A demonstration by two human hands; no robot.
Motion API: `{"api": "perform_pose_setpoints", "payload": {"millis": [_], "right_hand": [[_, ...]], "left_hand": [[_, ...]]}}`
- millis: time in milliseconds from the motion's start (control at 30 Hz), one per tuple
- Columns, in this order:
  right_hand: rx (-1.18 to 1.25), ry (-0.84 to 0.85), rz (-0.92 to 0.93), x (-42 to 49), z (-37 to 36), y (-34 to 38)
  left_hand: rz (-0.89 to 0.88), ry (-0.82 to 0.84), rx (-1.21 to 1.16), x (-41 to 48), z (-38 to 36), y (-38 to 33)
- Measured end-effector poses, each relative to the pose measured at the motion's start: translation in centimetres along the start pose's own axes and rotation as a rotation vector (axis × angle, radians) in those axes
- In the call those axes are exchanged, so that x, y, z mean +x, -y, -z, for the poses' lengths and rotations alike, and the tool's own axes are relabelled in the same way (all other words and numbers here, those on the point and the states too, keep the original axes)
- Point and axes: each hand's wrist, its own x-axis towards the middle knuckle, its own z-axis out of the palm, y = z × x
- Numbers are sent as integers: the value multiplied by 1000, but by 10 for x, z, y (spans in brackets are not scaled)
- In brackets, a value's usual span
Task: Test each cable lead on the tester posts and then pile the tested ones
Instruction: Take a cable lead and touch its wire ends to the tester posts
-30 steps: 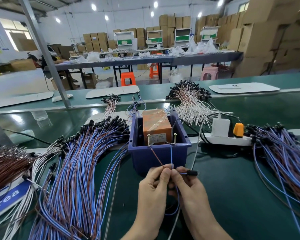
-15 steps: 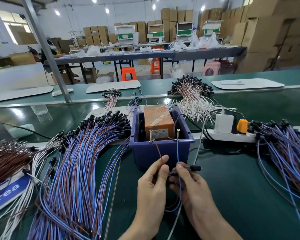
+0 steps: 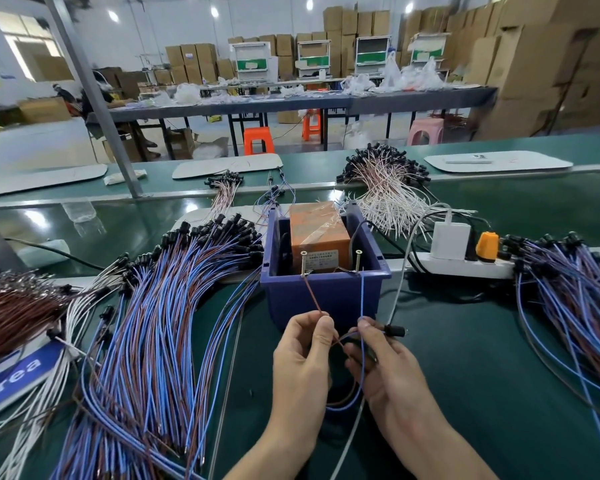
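A: What are the hands doing?

B: The left hand (image 3: pixel 302 355) is pinching the brown lead (image 3: pixel 310 294). The right hand (image 3: pixel 385 362) is pinching the blue lead (image 3: pixel 362 296). Both tips seem to be touching the tester posts (image 3: pixel 304 263) in the blue bin (image 3: pixel 326 296).

A: And the progress?

B: I am judging that one cable is being tested. The left bundle (image 3: pixel 174 306), right bundle (image 3: pixel 568 289) and far bundle (image 3: pixel 385 188) are lying around; I cannot tell which are tested.
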Motion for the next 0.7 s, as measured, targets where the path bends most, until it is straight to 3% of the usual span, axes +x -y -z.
{"api": "perform_pose_setpoints", "payload": {"millis": [700], "right_hand": [[18,-5,-29,-1,-3,2]], "left_hand": [[2,-3,-1,0,2,1]]}}
